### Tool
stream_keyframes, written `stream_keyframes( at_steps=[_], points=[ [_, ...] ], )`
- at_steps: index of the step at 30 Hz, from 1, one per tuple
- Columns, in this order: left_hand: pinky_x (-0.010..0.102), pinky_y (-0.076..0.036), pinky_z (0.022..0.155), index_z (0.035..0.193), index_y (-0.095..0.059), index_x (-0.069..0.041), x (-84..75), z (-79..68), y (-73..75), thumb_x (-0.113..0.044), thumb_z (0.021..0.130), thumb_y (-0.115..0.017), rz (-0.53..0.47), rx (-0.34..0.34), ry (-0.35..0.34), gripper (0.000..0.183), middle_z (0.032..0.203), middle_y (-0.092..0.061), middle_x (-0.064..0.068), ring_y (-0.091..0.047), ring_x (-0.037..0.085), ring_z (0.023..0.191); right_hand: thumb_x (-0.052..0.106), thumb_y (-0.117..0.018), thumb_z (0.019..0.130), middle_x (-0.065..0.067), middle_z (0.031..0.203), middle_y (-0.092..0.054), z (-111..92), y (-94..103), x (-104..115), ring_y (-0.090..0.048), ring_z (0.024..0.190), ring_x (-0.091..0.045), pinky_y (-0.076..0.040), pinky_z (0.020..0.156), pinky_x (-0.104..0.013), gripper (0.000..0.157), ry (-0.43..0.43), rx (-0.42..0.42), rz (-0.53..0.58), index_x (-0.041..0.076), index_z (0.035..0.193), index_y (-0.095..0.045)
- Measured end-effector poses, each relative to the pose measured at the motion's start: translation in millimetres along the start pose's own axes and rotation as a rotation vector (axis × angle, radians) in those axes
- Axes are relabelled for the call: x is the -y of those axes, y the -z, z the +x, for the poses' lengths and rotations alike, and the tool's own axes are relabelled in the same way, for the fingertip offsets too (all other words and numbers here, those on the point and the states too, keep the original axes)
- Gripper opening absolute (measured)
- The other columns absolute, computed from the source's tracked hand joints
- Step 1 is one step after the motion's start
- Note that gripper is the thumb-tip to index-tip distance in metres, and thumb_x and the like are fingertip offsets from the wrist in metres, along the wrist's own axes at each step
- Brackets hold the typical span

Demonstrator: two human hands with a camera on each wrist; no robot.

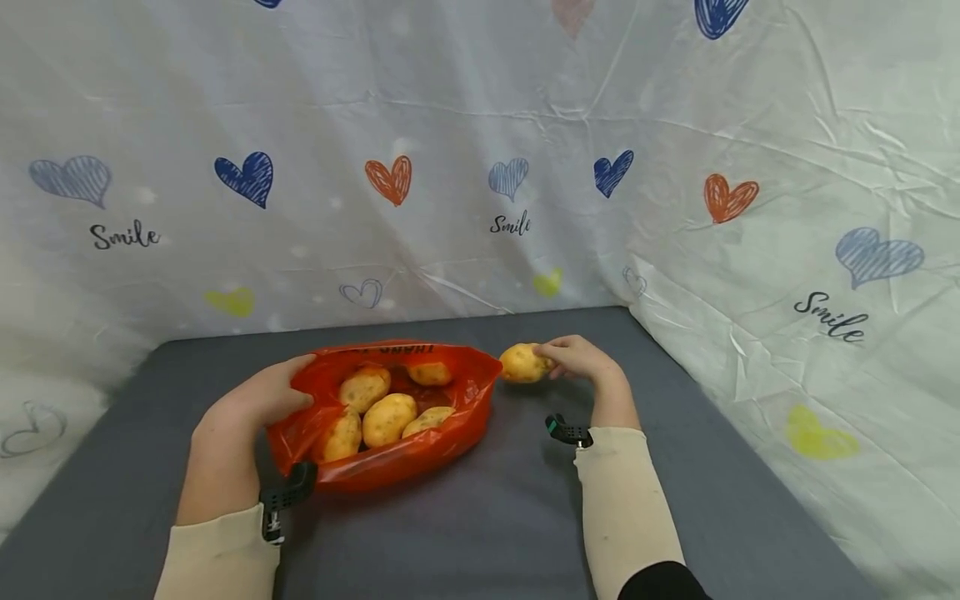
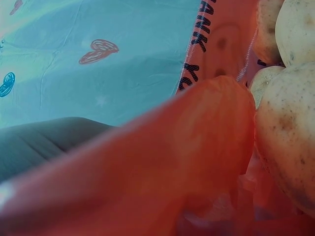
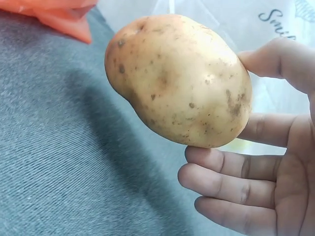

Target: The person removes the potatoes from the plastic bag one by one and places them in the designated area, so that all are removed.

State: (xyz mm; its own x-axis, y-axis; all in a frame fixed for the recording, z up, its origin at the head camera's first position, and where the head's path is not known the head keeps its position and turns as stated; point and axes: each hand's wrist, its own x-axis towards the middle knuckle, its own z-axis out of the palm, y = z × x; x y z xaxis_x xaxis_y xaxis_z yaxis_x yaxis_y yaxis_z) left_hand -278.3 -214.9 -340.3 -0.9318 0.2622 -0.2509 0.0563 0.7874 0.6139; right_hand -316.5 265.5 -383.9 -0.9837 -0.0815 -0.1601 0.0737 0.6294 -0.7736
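A red plastic bag (image 1: 442, 454) lies with its mouth spread wide, and several potatoes (image 1: 389, 419) show inside it. At the bag's left edge, my left hand (image 1: 258, 396) grips the plastic; most of its fingertips are hidden. The left wrist view has red plastic (image 2: 197, 142) filling much of the foreground, beside potatoes (image 2: 288, 113). My right hand (image 1: 581, 360), just right of the bag, pinches a single potato (image 3: 179, 83) between thumb and fingers. In the right wrist view this potato is held above the grey surface, its shadow below, and its skin has brown spots.
A grey cloth-covered table (image 1: 480, 542) lies under everything. Behind it and along the right hangs a white sheet (image 1: 450, 83) printed with hearts and "Smile". Both wrists carry black camera mounts (image 1: 288, 487), and the sleeves are cream.
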Motion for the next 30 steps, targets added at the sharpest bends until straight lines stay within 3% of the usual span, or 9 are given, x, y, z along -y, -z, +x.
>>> stream_keyframes(
  at_steps=[10,16,23,30],
  points=[
    [0.057,-0.055,0.091,0.161,-0.019,0.001,2.1,1.3,0.0,-0.011,0.097,-0.062,-0.007,-0.002,-0.015,0.078,0.150,-0.035,0.038,-0.049,0.050,0.123,0.050,-0.060,0.100,-0.012,0.110,-0.068,6,-5.6,-2,-0.069,0.099,-0.032,-0.054,0.093,-0.048,0.060,-0.038,0.021,0.019,0.004,0.137,-0.064],
    [0.055,-0.057,0.089,0.162,-0.018,0.001,2.6,3.8,0.0,-0.010,0.097,-0.062,-0.021,-0.001,-0.017,0.079,0.149,-0.036,0.038,-0.050,0.050,0.121,0.043,-0.063,0.100,-0.014,0.113,-0.069,10,-5.9,-5,-0.068,0.101,-0.033,-0.055,0.093,-0.046,0.059,-0.001,-0.011,0.067,0.002,0.142,-0.058],
    [0.057,-0.056,0.091,0.161,-0.019,0.002,3.0,4.5,-1.3,-0.010,0.097,-0.063,-0.018,-0.002,-0.019,0.079,0.149,-0.036,0.038,-0.049,0.051,0.123,0.026,-0.070,0.098,-0.021,0.137,-0.060,15,-9.5,-11,-0.064,0.112,-0.032,-0.053,0.099,-0.045,0.052,0.078,-0.026,0.101,0.003,0.143,-0.057],
    [0.059,-0.053,0.094,0.161,-0.020,0.002,3.1,3.6,-2.3,-0.011,0.096,-0.063,0.000,-0.004,-0.026,0.078,0.149,-0.036,0.038,-0.048,0.051,0.124,0.013,-0.072,0.093,-0.025,0.138,-0.056,19,-14.2,-20,-0.053,0.124,-0.040,-0.044,0.104,-0.055,0.044,0.139,-0.035,0.044,0.004,0.135,-0.059]
  ],
)
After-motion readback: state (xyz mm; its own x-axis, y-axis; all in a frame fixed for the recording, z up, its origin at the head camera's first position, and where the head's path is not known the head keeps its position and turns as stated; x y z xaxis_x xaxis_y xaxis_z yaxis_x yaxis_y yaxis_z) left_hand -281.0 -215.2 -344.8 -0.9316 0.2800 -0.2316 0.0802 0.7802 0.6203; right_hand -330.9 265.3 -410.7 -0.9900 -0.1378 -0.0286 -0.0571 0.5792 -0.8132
